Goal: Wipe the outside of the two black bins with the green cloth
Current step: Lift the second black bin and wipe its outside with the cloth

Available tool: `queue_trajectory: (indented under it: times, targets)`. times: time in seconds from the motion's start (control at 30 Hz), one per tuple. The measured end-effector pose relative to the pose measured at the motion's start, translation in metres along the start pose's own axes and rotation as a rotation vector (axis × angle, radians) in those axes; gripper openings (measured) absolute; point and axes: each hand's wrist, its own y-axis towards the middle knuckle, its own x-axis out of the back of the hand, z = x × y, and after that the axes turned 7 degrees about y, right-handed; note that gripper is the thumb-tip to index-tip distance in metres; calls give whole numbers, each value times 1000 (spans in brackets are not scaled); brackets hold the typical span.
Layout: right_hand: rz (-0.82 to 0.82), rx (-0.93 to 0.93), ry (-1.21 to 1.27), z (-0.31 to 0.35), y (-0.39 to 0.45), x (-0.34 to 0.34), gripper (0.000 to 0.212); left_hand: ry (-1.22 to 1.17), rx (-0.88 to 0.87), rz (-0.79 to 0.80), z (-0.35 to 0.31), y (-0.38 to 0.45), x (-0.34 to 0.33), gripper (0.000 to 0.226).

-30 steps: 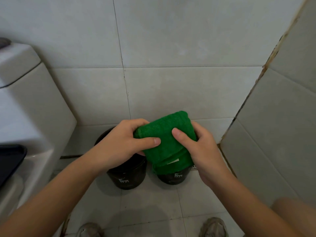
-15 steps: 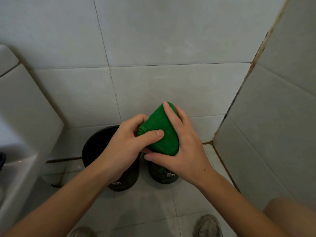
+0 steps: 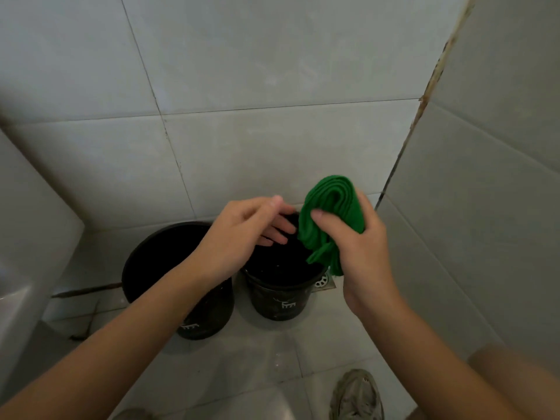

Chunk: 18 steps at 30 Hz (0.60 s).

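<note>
Folded green terry cloth (image 3: 331,219) clenched in right hand (image 3: 360,253), thumb across its front, empty left hand (image 3: 239,234) loosely spread just beside, two round black plastic bins (image 3: 280,294) directly beneath both on grey tiled floor (image 3: 257,365).

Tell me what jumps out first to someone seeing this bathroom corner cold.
The bright green cloth bunched in the right hand stands out against the grey tiles. Beneath it two black bins stand side by side on the floor, and the open left hand hovers over them.
</note>
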Motion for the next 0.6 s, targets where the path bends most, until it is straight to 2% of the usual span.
queue_trajectory:
  times: [0.07, 0.13, 0.2, 0.27, 0.4, 0.5, 0.6]
  targets:
    - [-53, -57, 61, 2, 6, 9, 35, 382, 5, -9, 38, 9, -10, 16]
    - [-85, -88, 72, 3, 9, 18, 33, 846, 30, 169, 83, 14, -27, 29]
    - [-94, -117, 71, 2, 10, 26, 34, 1121, 10, 359, 129, 16, -47, 47]
    - [-91, -133, 63, 0, 10, 35, 34, 1189, 23, 449, 166, 22, -67, 60]
    - [-96, -140, 27, -4, 10, 55, 37, 1241, 47, 472, 211, 49, -102, 72]
    - [-102, -160, 24, -4, 11, 68, 39, 1201, 77, 507, 220, 75, -123, 67]
    - [-98, -167, 25, -3, 12, 76, 42, 1014, 172, 546, 222, 98, -137, 54]
